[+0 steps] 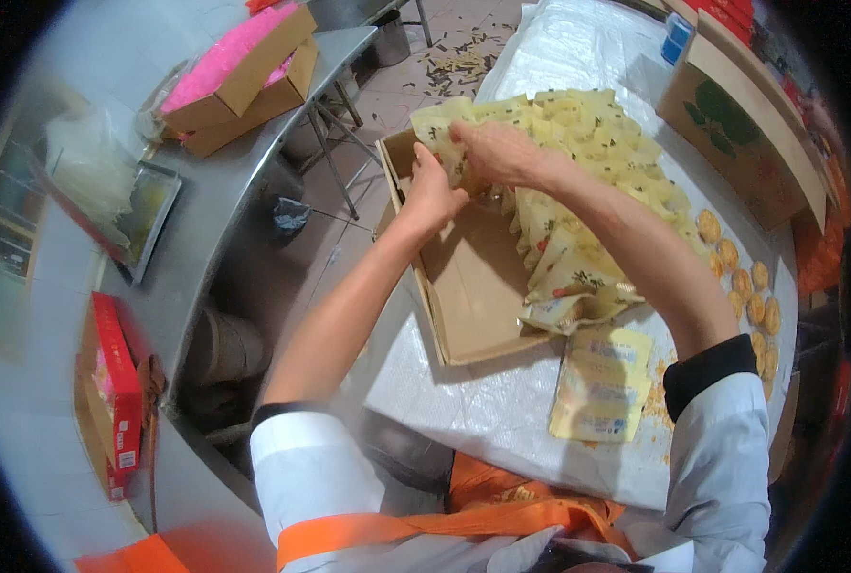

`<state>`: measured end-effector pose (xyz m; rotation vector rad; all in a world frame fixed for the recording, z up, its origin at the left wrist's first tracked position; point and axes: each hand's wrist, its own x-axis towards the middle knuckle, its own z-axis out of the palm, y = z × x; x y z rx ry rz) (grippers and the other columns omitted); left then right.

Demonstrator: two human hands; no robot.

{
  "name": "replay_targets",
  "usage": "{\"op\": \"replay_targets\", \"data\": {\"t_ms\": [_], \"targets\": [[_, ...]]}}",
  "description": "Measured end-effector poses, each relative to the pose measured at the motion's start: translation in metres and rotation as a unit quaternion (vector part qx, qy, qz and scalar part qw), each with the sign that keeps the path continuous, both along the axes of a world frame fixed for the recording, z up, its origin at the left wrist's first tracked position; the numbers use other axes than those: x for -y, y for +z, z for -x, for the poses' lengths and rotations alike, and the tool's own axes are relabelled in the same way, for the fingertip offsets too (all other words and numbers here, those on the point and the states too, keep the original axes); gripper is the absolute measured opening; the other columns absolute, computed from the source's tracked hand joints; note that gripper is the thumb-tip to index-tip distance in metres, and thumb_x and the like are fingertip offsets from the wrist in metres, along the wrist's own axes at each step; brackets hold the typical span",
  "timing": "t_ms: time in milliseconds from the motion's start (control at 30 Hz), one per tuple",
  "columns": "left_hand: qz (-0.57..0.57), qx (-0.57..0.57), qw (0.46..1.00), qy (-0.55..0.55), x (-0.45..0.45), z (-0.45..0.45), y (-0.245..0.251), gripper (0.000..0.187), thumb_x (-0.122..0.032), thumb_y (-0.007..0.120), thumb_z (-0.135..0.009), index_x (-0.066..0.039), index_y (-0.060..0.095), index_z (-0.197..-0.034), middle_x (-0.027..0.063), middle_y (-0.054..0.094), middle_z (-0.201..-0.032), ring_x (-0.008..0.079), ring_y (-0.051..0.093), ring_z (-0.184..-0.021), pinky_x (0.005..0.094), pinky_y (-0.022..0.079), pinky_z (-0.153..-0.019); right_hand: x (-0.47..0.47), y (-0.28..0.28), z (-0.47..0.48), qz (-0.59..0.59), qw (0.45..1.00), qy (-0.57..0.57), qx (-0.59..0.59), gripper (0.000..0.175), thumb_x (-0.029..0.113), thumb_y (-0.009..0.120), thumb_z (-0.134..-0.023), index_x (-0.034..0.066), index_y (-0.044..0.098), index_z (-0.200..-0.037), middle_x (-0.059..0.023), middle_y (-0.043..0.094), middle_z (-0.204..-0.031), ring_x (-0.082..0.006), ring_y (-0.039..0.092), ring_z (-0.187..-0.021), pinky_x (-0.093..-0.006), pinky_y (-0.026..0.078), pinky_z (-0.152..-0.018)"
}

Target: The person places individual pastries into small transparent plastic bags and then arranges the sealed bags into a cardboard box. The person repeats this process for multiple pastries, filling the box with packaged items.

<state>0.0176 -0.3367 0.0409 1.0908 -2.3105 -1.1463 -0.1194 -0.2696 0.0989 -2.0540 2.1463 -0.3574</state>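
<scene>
Both my hands are at the far end of an open cardboard box (479, 286) lying on the covered table. My right hand (497, 154) is closed on the upper part of a yellow printed plastic packet (443, 118). My left hand (433, 186) is at the packet's lower left side, by the box's left wall; its fingertips are partly hidden, so its hold is unclear. A large heap of similar yellow packets (576, 129) lies along the right of the box and beyond it. Nearer to me, a stack of flat yellow packets (601, 387) rests on the table.
Round baked pastries (741, 283) lie along the right side of the white-covered table (425, 401). A large cardboard box (741, 136) stands at the back right. On the left, a metal counter (210, 186) carries a box with pink material (228, 57), a tray (155, 222) and a red box (116, 387).
</scene>
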Motion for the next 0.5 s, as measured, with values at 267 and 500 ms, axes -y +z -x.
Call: {"op": "replay_targets", "data": {"t_ms": [267, 500], "targets": [[0.028, 0.027, 0.999, 0.015, 0.041, 0.013, -0.039, 0.042, -0.022, 0.067, -0.088, 0.0, 0.055, -0.121, 0.0147, 0.064, -0.107, 0.0218, 0.06, -0.099, 0.0351, 0.05, -0.084, -0.142, 0.057, 0.071, 0.228, 0.966, -0.002, 0.125, 0.031, 0.017, 0.058, -0.09, 0.0083, 0.056, -0.12, -0.0176, 0.068, -0.1, -0.0298, 0.067, -0.09, -0.0402, 0.053, -0.079], [0.032, -0.042, 0.998, -0.018, 0.036, 0.003, -0.028, 0.054, -0.024, 0.069, -0.087, -0.001, 0.046, -0.13, 0.0105, 0.061, -0.108, 0.0199, 0.06, -0.091, 0.0338, 0.049, -0.076, -0.33, 0.039, 0.146, 0.195, 0.954, -0.225, 0.044, 0.029, 0.023, 0.055, -0.096, 0.0081, 0.057, -0.12, -0.0102, 0.066, -0.103, -0.0211, 0.066, -0.093, -0.0336, 0.053, -0.078]]}}
